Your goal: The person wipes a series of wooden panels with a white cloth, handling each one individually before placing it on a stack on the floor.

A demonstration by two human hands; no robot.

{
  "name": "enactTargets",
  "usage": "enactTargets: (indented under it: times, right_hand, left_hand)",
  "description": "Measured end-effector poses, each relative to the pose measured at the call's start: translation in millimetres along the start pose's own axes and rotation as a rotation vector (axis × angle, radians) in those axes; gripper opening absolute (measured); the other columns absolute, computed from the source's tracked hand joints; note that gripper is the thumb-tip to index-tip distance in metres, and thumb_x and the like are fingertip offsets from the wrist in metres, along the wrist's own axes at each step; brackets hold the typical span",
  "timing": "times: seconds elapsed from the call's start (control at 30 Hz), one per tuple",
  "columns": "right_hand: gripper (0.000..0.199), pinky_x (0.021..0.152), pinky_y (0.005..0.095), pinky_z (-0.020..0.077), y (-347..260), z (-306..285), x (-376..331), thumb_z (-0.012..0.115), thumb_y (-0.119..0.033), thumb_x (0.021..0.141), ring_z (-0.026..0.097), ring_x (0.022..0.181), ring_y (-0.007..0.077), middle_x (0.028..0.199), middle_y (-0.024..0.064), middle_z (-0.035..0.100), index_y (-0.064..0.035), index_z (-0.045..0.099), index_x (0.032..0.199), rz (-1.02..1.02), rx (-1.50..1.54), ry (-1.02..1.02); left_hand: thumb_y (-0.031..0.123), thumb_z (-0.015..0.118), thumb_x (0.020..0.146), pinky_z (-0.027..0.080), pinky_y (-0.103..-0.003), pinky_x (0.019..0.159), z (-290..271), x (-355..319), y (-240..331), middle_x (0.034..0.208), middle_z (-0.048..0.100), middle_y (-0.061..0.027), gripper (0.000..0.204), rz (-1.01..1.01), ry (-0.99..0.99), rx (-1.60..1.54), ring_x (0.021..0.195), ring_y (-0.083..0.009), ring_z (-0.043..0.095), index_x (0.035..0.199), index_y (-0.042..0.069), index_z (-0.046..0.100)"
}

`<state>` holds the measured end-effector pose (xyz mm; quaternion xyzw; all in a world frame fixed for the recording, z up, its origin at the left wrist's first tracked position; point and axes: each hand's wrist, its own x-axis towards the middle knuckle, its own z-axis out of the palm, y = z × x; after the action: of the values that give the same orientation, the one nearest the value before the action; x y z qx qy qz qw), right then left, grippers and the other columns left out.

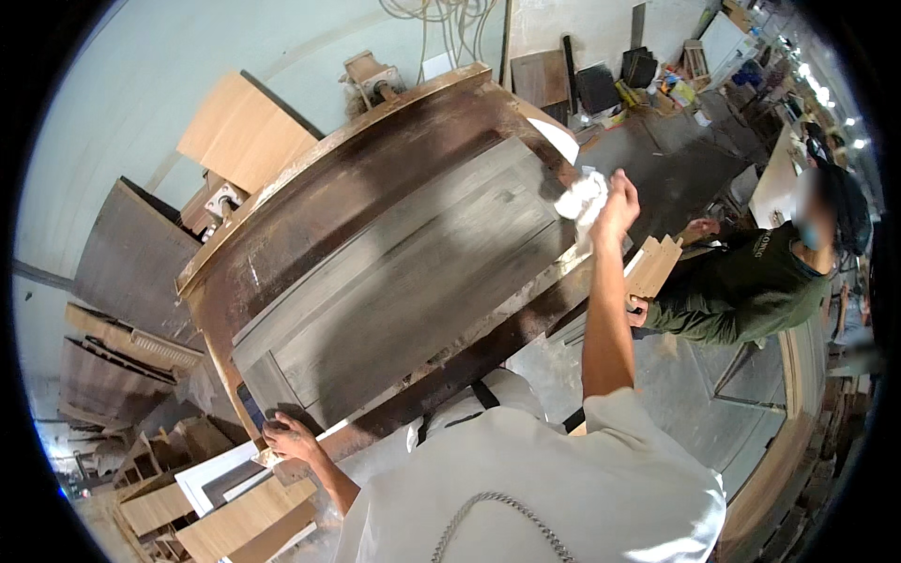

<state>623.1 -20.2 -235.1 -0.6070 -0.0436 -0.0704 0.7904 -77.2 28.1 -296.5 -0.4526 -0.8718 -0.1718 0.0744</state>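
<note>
Your right hand is closed around a crumpled white cloth, pressed against the far corner of the long grey wood-grain panel that lies flat on the worn brown table. Your left hand rests at the panel's near corner, fingers spread and bent over the edge, steadying it rather than gripping anything; a dark flat object sits just beside it, though the fisheye rim makes it hard to tell what that is. You look to be midway through wiping the panel's surface, working at the far end. The next stroke calls for keeping the cloth flat on the face and drawing it back along the grain while your left hand holds the panel from sliding. A seated person in a dark green shirt handles a small light wooden piece nearby.
</note>
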Motion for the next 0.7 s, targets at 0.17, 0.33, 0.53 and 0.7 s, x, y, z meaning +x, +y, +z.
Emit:
enactTargets:
  times: [0.17, 0.33, 0.53, 0.7]
  right_hand:
    - [0.046, 0.098, 0.0444, 0.0398, -27, 86, -54, 0.057, -0.041, 0.091, 0.055, 0.112, 0.0331, 0.120, 0.0191, 0.060, 0.0001, 0.062, 0.112, -0.085, -0.973, -0.503]
    - [0.057, 0.110, 0.0618, 0.0164, 69, 77, -80, 0.050, -0.046, 0.090, 0.020, 0.143, 0.0259, 0.152, 0.0084, 0.029, -0.0214, 0.042, 0.141, -0.444, -1.421, -0.682]
    - [0.045, 0.082, 0.0393, 0.0520, -14, 22, -113, 0.060, -0.038, 0.084, 0.065, 0.093, 0.0293, 0.103, 0.0115, 0.069, -0.0075, 0.063, 0.118, 0.013, -0.864, -0.950]
    - [0.049, 0.069, 0.0311, 0.0551, -58, -142, -142, 0.073, -0.034, 0.082, 0.067, 0.076, 0.0184, 0.094, 0.0122, 0.068, 0.0001, 0.061, 0.115, 0.554, -0.229, -0.259]
  left_hand:
    - [0.036, 0.049, 0.096, 0.030, -0.056, 0.102, 5, -22, 51, 0.135, 0.046, -0.0188, 0.051, 0.631, 0.052, -0.195, 0.126, -0.0403, 0.041, 0.133, 0.001, 0.045]
    - [0.036, 0.038, 0.100, 0.020, -0.060, 0.107, -1, -75, 87, 0.146, 0.035, -0.0193, 0.050, 0.855, -0.184, -0.084, 0.136, -0.0363, 0.031, 0.139, 0.003, 0.041]
    - [0.043, 0.031, 0.101, 0.019, -0.059, 0.110, -6, -74, 88, 0.150, 0.031, -0.0158, 0.055, 0.832, -0.252, -0.037, 0.139, -0.0333, 0.029, 0.140, 0.005, 0.041]
    - [0.045, 0.034, 0.100, 0.022, -0.055, 0.109, -4, -70, 87, 0.148, 0.035, -0.0158, 0.056, 0.838, -0.205, -0.067, 0.138, -0.0314, 0.031, 0.139, 0.005, 0.042]
